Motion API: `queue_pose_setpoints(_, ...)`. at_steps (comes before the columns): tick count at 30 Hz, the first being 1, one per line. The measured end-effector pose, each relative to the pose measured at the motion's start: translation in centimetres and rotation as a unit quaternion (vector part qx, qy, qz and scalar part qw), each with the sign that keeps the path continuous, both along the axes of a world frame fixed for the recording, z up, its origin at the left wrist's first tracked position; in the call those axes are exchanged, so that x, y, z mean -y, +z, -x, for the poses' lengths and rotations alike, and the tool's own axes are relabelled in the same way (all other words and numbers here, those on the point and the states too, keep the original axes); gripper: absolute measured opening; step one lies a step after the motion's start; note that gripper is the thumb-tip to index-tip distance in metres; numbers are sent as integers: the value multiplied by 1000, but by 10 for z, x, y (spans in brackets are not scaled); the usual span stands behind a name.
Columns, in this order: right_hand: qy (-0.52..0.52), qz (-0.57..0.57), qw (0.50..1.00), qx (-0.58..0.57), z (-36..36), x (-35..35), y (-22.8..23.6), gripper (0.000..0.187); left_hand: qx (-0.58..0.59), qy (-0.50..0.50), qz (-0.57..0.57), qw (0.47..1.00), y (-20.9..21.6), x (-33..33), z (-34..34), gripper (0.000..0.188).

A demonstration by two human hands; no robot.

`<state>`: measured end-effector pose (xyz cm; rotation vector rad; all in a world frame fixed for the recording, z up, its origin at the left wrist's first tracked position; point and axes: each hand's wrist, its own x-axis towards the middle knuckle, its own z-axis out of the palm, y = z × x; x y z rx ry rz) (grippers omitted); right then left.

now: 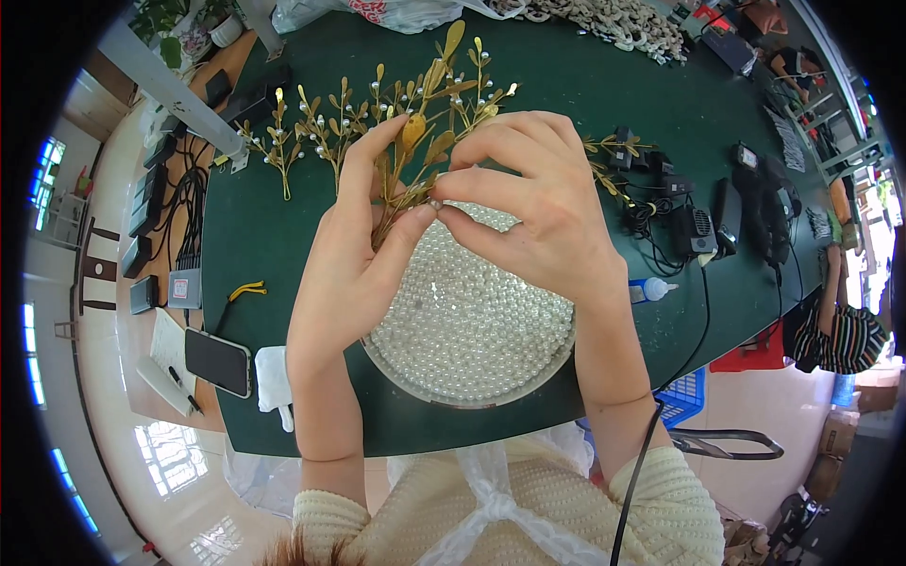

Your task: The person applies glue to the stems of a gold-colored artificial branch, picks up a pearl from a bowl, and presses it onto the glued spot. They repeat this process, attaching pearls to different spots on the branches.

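Note:
My left hand is closed around the stems of a gold leaf spray, held above a round tray. Thumb and fingers of my right hand pinch at a small pearl bead beside my left thumb, against the spray's stems. Below both hands, the shallow round tray is filled with loose white pearl beads. More gold sprays with pearls, such as this gold sprig, lie on the green table beyond my left hand. My right palm hides part of the table behind it.
A phone and a small white pouch lie left of the tray, near yellow-handled pliers. On the right are a small glue bottle, black adapters and cables. Chains pile at the back. A person in stripes is far right.

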<state>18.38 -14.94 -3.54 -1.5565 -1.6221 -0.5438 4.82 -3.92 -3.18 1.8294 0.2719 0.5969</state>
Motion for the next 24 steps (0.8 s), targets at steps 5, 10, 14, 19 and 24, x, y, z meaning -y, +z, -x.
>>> queue_pose_setpoints(5, 3, -5, 1000, 9, -2, 1, 1, 16, -6, -3, 4, 1000, 1, 0, -1, 52)
queue_pose_setpoints(10, 4, -5, 1000, 8, -1, 1, 0, 15, -17, 1, -10, 1000, 1, 0, 0, 51)
queue_pose_setpoints(14, 6, -3, 1000, -6, -1, 0, -2, 14, -2, 4, 5, 1000, -3, 1, -2, 51)
queue_pose_setpoints(19, 7, -6, 1000, -8, 0, 1, 0, 13, -9, 6, -11, 1000, -1, 0, -2, 52)
queue_pose_setpoints(24, 13, -8, 1000, -10, -1, -1, -1, 12, -11, 11, -10, 1000, -2, -1, -1, 52)
